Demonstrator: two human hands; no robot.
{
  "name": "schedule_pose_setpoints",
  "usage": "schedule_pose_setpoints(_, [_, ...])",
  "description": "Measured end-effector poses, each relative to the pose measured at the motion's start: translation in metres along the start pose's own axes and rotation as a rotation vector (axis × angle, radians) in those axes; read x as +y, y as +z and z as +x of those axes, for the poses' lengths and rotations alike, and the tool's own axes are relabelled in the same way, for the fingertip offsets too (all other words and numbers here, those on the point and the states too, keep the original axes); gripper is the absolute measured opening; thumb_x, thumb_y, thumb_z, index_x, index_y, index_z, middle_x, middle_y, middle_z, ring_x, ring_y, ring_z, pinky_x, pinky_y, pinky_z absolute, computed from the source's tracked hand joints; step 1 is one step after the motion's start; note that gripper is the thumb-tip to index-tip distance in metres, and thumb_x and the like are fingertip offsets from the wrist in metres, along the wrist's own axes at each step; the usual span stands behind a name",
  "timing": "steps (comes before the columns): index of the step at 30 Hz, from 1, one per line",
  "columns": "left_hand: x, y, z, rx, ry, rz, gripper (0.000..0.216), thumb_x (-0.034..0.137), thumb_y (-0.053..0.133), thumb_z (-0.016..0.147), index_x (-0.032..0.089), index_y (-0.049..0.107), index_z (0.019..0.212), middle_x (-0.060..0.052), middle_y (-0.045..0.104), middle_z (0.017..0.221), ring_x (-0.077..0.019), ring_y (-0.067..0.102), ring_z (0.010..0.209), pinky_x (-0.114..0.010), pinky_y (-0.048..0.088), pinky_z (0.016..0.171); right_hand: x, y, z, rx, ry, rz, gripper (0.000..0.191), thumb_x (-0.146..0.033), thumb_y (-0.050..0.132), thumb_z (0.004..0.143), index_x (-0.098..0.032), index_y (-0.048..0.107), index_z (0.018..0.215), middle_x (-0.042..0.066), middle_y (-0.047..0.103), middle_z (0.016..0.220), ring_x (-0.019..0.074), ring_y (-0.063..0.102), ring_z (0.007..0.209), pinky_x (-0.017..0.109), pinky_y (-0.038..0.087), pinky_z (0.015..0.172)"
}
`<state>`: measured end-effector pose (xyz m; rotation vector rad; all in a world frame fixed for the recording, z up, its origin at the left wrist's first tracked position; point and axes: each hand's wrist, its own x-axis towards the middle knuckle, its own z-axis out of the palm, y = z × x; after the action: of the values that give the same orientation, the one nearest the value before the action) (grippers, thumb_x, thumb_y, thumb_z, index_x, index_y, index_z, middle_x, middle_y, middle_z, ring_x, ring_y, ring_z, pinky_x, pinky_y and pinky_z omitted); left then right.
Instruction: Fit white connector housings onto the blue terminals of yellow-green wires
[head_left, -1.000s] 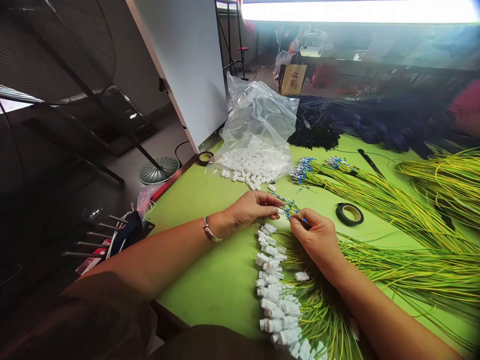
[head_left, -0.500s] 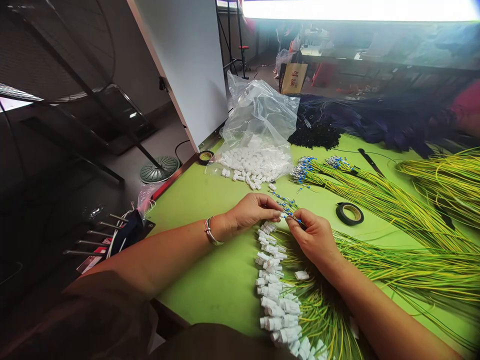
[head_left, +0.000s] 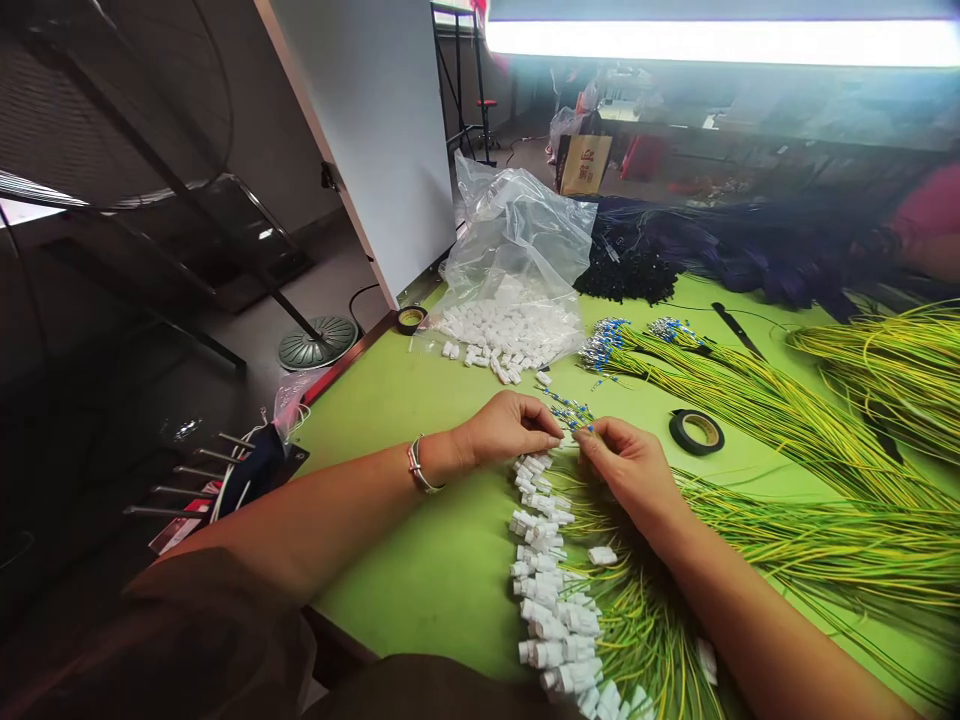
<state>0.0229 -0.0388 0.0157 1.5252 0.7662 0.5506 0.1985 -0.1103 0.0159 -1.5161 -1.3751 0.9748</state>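
Note:
My left hand (head_left: 514, 428), a bracelet at its wrist, is closed in a pinch on a small white plastic connector (head_left: 565, 438), mostly hidden by the fingertips. Just right of it my right hand (head_left: 630, 470) pinches a thin yellow-green wire, whose end is largely covered by the fingers. Loose wire ends with blue-banded metal terminals (head_left: 571, 410) lie right behind the fingertips. Below the hands runs a long row of white connectors (head_left: 541, 590) fitted on yellow-green wires (head_left: 645, 620). A single white connector (head_left: 602, 555) rests on those wires.
A clear plastic bag (head_left: 517, 230) spills white connectors (head_left: 510, 345) at the back. Bundled yellow-green wires (head_left: 795, 420) stretch to the right, near a black tape roll (head_left: 697, 431). Black parts (head_left: 630, 275) and dark wires lie beyond. Another person's pink sleeve (head_left: 930, 215) shows far right.
My right hand has drawn slightly apart from the left and its fingers have shifted on the wire. The left hand stays nearly in place. The camera view has tilted a little.

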Motion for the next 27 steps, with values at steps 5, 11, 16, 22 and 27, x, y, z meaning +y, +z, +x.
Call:
schedule_pose_setpoints(5, [0.002, -0.009, 0.005, 0.024, 0.323, 0.597, 0.010, 0.012, 0.063, 0.072, 0.015, 0.072, 0.077, -0.005, 0.070, 0.076, -0.0149, 0.062, 0.073, -0.029, 0.049, 0.074, -0.001, -0.002, 0.002, 0.120, 0.060, 0.201, 0.032, -0.049, 0.065, 0.073, -0.017, 0.062, 0.076, 0.004, 0.063, 0.068, 0.0138, 0.052, 0.054, 0.027, 0.044, 0.052])
schedule_pose_setpoints(11, [-0.012, -0.027, 0.019, 0.206, 0.576, 1.060, 0.036, 0.014, 0.046, 0.088, 0.015, 0.058, 0.122, -0.012, 0.055, 0.132, -0.0253, 0.041, 0.129, -0.048, 0.037, 0.104, 0.001, 0.009, -0.003, -0.023, -0.007, 0.074, 0.030, -0.044, 0.063, 0.075, -0.016, 0.063, 0.065, 0.001, 0.056, 0.053, 0.0125, 0.046, 0.050, 0.025, 0.038, 0.050])
schedule_pose_setpoints(16, [-0.020, -0.034, 0.022, 0.185, 0.582, 1.180, 0.025, 0.017, 0.046, 0.090, 0.017, 0.067, 0.105, -0.011, 0.065, 0.113, -0.0250, 0.048, 0.120, -0.045, 0.041, 0.099, 0.006, 0.010, -0.007, -0.002, -0.097, -0.098, 0.027, -0.039, 0.059, 0.079, -0.017, 0.066, 0.067, 0.001, 0.057, 0.057, 0.0129, 0.047, 0.054, 0.025, 0.037, 0.052])
schedule_pose_setpoints(22, [-0.015, -0.032, 0.020, 0.213, 0.592, 1.117, 0.017, 0.022, 0.055, 0.087, 0.014, 0.068, 0.079, -0.009, 0.068, 0.084, -0.0192, 0.056, 0.088, -0.036, 0.046, 0.083, 0.001, 0.005, -0.006, 0.034, -0.201, -0.177, 0.025, -0.037, 0.057, 0.080, -0.018, 0.068, 0.068, 0.004, 0.062, 0.066, 0.0165, 0.054, 0.066, 0.027, 0.041, 0.062])
schedule_pose_setpoints(27, [-0.018, -0.029, 0.019, 0.250, 0.517, 1.061, 0.012, 0.022, 0.059, 0.085, 0.014, 0.066, 0.078, -0.007, 0.067, 0.078, -0.0178, 0.057, 0.079, -0.032, 0.045, 0.078, -0.003, 0.005, -0.004, -0.029, -0.064, -0.058, 0.032, -0.041, 0.053, 0.081, -0.016, 0.068, 0.068, -0.001, 0.050, 0.052, 0.0128, 0.044, 0.053, 0.025, 0.035, 0.052])
